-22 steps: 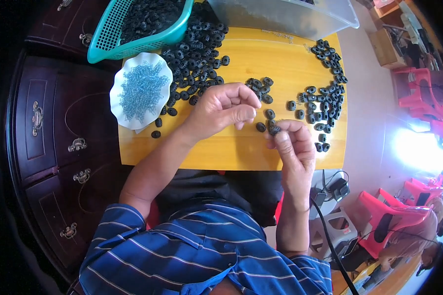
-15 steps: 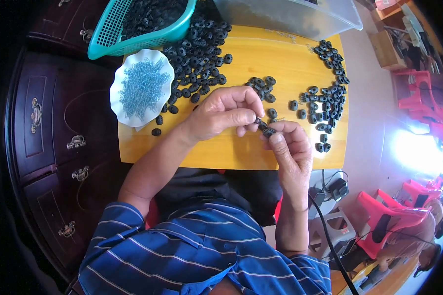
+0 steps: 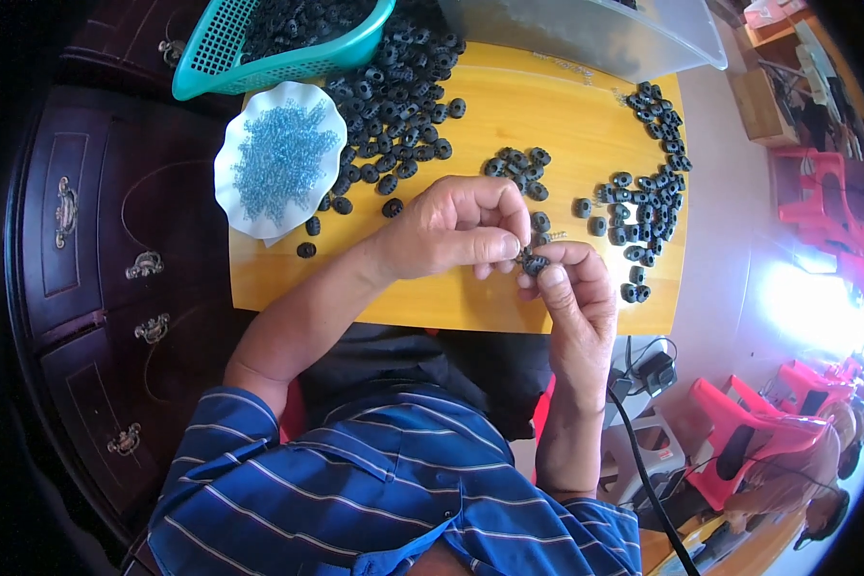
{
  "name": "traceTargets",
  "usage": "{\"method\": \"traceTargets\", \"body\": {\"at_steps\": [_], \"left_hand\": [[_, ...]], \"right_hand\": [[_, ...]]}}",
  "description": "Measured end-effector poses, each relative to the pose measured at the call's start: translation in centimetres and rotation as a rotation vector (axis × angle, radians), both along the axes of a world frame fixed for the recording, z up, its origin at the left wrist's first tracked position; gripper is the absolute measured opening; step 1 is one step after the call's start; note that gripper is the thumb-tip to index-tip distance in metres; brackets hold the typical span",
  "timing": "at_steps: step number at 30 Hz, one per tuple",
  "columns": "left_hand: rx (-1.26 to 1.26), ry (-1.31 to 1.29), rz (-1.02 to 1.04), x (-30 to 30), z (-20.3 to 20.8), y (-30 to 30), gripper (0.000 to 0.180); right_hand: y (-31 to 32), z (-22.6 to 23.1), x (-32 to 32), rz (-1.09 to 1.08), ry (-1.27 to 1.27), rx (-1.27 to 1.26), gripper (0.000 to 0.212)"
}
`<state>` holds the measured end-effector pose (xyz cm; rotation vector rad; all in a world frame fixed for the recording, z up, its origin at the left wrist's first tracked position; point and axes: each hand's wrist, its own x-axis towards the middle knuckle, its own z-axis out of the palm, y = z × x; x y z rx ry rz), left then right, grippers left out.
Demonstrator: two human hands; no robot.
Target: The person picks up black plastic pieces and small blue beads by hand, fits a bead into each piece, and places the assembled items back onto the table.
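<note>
- Left hand (image 3: pixel 456 230): fingers curled together, thumb and fingertips pinched on a small black ring (image 3: pixel 533 261), above the near edge of the tabletop.
- Right hand (image 3: pixel 574 293): thumb and forefinger pressed together on the same black ring from the other side; the two hands touch at the fingertips.
- Yellow wooden tabletop (image 3: pixel 547 115): one board, seen from above, its near edge in front of the person's lap.
- Loose black rings: too many to count. One large heap (image 3: pixel 394 106) spreads from the far left corner toward the middle; one small cluster (image 3: pixel 516 165) lies just beyond the hands; one long band (image 3: pixel 648 182) runs along the right edge.
- White scalloped dish (image 3: pixel 235 192): one, at the left edge, filled with small pale blue beads (image 3: pixel 278 158), uncountable.
- Teal mesh basket (image 3: pixel 259 62): one, at the far left corner, holding more black rings.
- Clear plastic box (image 3: pixel 595 34): one, along the far edge.
- Dark wooden cabinet (image 3: pixel 86 250): left of the tabletop, with four metal handles showing.
- Red plastic stools (image 3: pixel 739 437): several, on the pale floor to the right.
- Black cable (image 3: pixel 643 470): one, trailing below the right forearm.
</note>
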<state>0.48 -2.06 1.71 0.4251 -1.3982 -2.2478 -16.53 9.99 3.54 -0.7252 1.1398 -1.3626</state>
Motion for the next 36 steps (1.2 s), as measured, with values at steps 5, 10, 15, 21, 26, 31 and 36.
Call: {"method": "traceTargets", "body": {"at_steps": [5,10,15,21,26,31,36], "left_hand": [[0.012,-0.007,0.052,-0.24,0.17,0.16,0.008],[-0.008,-0.025,0.04,-0.2,0.08,0.14,0.012],[0.017,0.013,0.033,-0.18,-0.14,0.16,0.011],[-0.038,0.004,0.015,-0.22,-0.33,0.18,0.008],[-0.045,-0.024,0.009,-0.2,-0.36,0.13,0.007],[-0.043,-0.033,0.028,-0.26,-0.3,0.17,0.01],[-0.029,-0.023,-0.006,-0.43,-0.52,-0.04,0.009]], "right_hand": [[0.06,-0.03,-0.07,0.008,-0.014,0.001,0.019],[0.03,-0.07,-0.11,-0.002,-0.021,-0.005,0.019],[-0.05,0.05,-0.02,0.0,-0.003,0.007,0.018],[-0.03,0.07,-0.02,-0.016,-0.003,0.009,0.017],[0.01,-0.11,-0.01,-0.007,0.0,0.007,0.015],[0.03,-0.24,0.02,-0.011,0.017,0.007,0.012],[0.06,-0.42,-0.33,0.001,0.038,0.018,0.011]]}}
